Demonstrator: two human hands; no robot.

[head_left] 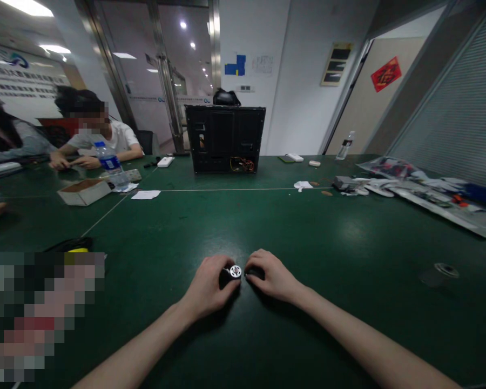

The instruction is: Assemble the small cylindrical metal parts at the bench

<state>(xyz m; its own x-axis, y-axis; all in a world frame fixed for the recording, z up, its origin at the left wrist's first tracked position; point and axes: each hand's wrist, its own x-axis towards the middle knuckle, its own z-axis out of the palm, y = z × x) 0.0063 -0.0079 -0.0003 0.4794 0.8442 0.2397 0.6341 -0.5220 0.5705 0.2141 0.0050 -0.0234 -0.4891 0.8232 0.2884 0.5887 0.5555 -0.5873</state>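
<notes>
In the head view my left hand (213, 281) is closed around a small black cylinder with a silver slotted end (235, 271); the bright round face points up toward me. Close beside it, on the right, my right hand (273, 275) has its thumb and fingers curled round something dark (256, 273), whose kind I cannot make out. A narrow gap separates the fingertips of the two hands. Both hands are low over the green table (243, 227), near its front middle.
At right stands a clear container with a metallic rim (445, 271). A black open-backed panel (227, 138) stands at the back. An open box (84, 193) and a water bottle (111, 165) are at left, near seated people. Bags and papers (429, 197) cover the right side.
</notes>
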